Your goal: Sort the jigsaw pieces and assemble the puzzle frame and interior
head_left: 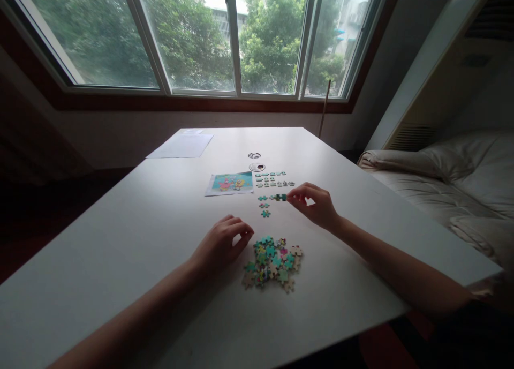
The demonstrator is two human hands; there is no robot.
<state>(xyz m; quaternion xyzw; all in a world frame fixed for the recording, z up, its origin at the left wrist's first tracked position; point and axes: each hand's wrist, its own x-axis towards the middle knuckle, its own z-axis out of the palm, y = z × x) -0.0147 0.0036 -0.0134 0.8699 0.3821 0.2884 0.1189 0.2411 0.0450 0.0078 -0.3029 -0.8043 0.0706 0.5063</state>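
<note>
Sorting in hand, we judge: right hand (315,205) pinches dark-green, knobbed jigsaw piece (283,197) at end of short teal row (262,198); left hand (225,239) loosely curled (grip unclear) beside heaped, multicoloured jigsaw pieces (276,261). Next move wants gentle release.

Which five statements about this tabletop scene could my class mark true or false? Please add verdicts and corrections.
1. The right hand touches a small dark green jigsaw piece. True.
2. The rectangular printed picture with pink and yellow figures lies right of the sorted rows of small jigsaw pieces. False: it lies left of them.
3. The left hand is beside the loose heap of multicoloured jigsaw pieces. True.
4. The large white paper sheet lies at the white table's near edge. False: it lies at the far left corner.
5. The heap is nearer the person than the printed picture. True.
</note>
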